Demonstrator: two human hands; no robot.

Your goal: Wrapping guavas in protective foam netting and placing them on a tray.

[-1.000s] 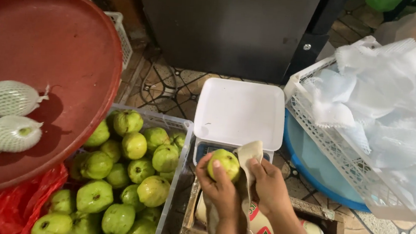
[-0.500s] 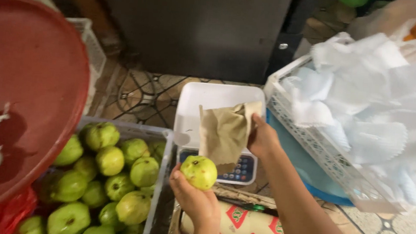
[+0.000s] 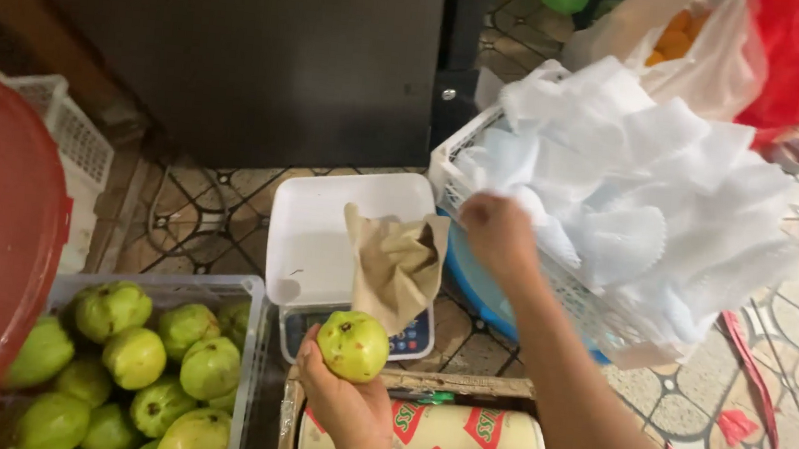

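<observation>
One green guava (image 3: 352, 345) cupped in the left hand (image 3: 345, 405), fingers (image 3: 309, 356) clamped around it.

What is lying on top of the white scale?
A crumpled tan cloth lies on the white scale, draped over its right front corner and partly hiding the display below. The rest of the tray is bare. What the cloth covers cannot be seen.
</observation>
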